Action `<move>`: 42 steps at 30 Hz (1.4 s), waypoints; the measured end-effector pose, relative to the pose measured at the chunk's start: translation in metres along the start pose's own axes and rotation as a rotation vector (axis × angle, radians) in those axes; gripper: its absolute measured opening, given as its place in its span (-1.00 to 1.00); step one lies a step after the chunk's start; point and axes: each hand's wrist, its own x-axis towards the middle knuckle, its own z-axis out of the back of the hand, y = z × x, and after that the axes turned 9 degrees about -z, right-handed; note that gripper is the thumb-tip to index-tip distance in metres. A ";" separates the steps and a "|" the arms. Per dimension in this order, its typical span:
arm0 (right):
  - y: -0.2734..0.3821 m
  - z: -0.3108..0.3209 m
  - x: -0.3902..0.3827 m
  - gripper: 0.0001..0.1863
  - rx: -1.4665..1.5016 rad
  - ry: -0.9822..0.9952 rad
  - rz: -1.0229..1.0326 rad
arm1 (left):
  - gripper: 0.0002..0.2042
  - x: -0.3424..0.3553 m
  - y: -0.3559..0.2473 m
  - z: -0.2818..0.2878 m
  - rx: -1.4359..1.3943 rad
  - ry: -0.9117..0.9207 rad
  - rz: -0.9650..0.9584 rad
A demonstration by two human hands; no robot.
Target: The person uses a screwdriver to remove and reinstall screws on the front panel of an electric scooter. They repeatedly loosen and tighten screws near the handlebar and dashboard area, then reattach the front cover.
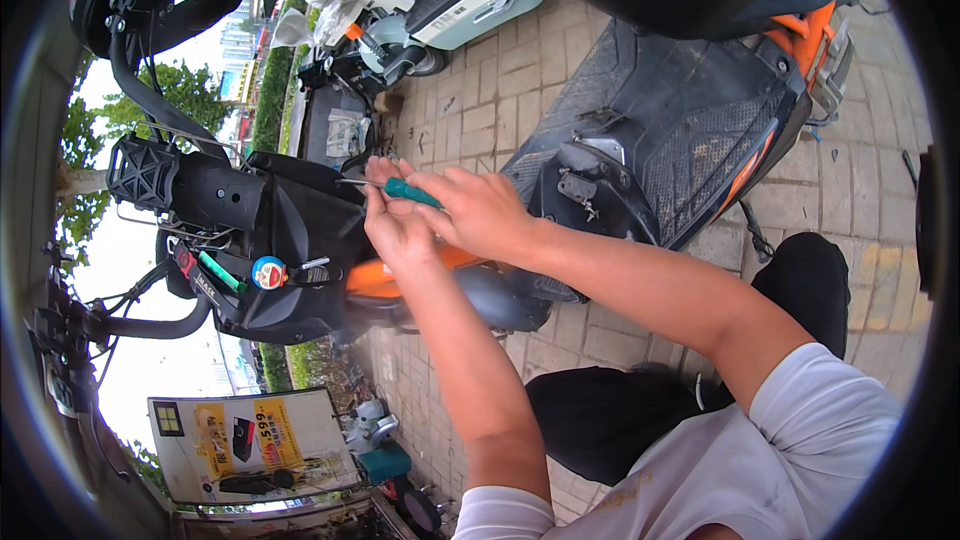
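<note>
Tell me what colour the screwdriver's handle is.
The screwdriver's handle is teal green, showing best in the head view.

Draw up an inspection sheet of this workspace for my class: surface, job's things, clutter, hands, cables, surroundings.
Surface: grey-beige rectangular brick paving.
Job's things: teal-handled metal screwdriver, its tip by the black-and-orange plastic-bodied scooter; tip contact unclear.
Clutter: round blue, red and white fob and slim green tube-shaped item on the scooter's front.
Hands: right hand grips the screwdriver handle; left hand is close around the shaft, exact contact unclear.
Cables: thin black cables near the handlebar.
Surroundings: mint-green and black parked vehicle; white board with yellow posters.
</note>
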 end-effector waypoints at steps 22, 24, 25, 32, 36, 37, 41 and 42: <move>0.032 0.013 -0.004 -0.62 0.138 0.174 -0.152 | -0.76 0.003 -0.007 0.007 -0.099 -0.019 0.057; 0.032 0.019 -0.004 -0.61 0.131 0.080 0.010 | -0.75 0.006 -0.011 0.004 -0.144 -0.096 0.101; 0.030 0.024 -0.001 -0.58 0.103 0.038 0.143 | -0.74 0.007 -0.009 0.001 -0.159 -0.083 0.095; 0.024 0.025 0.021 -0.60 0.523 0.426 -0.630 | -0.73 -0.005 -0.005 -0.012 -0.030 0.007 0.079; 0.023 0.023 0.016 -0.65 0.081 -0.091 0.213 | -0.72 -0.005 -0.007 -0.018 -0.023 -0.169 0.102; 0.022 0.024 0.018 -0.66 0.078 0.001 0.152 | -0.73 -0.005 -0.006 -0.018 -0.072 -0.139 0.128; 0.024 0.025 0.026 -0.70 0.739 0.613 -0.794 | -0.74 -0.004 -0.006 -0.012 -0.108 -0.071 0.123; 0.025 0.024 0.026 -0.72 0.551 0.428 -0.503 | -0.73 -0.001 -0.008 -0.010 -0.079 -0.090 0.136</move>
